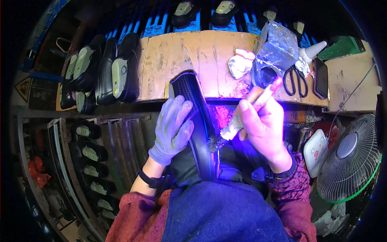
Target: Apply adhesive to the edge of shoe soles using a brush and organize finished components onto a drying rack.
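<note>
By the gloved left hand (172, 128), fingers curled, the black shoe (200, 131) is gripped along its left side, partway down its length. In the bare right hand (263, 126) a brush (218, 142) is pinched by its pale wrapped handle, its dark bristles at the shoe's right edge; whether contact is made cannot be told. The shoe is held above the blue apron (223, 209), so it lies between the two hands. It will probably prove light, yielding in the upper, firmer along the sole and a little slick; a hold around its middle would seem surest. Beyond the shoe, a cardboard-covered bench (177, 50) is seen, with scissors (300, 91) placed to its upper right.
</note>
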A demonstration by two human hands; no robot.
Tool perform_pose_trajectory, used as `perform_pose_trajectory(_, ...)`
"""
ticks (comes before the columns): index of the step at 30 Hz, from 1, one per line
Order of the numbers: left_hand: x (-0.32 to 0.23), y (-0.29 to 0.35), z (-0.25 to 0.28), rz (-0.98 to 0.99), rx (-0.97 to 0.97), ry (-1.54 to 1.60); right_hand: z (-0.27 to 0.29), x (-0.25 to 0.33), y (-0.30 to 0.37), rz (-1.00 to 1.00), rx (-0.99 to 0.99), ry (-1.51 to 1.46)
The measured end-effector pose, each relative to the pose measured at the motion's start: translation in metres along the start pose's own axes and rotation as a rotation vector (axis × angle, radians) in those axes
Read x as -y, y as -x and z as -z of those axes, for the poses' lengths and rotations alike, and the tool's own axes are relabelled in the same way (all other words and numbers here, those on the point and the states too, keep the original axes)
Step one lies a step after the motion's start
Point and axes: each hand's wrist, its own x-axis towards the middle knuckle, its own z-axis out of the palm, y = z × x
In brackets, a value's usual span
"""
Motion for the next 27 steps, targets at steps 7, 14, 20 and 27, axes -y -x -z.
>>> perform_pose_trajectory(7, 0.007, -0.008, 0.000, 0.032, -0.044, -0.037, 0.002, 0.024, 0.026, 0.316, 0.056, 0.046)
perform_pose_trajectory(14, 0.011, -0.034, 0.018, 0.074, -0.061, -0.031, 0.022, 0.057, 0.018, 0.801, 0.397, 0.262)
perform_pose_trajectory(20, 0.010, -0.060, 0.051, 0.358, 0.133, 0.335, 0.022, 0.070, -0.007, 0.707, 0.305, 0.298)
perform_pose_trajectory(27, -0.013, -0.052, 0.047, 0.837, 0.589, 0.928, 0.017, 0.071, -0.048, 0.434, -0.126, -0.095)
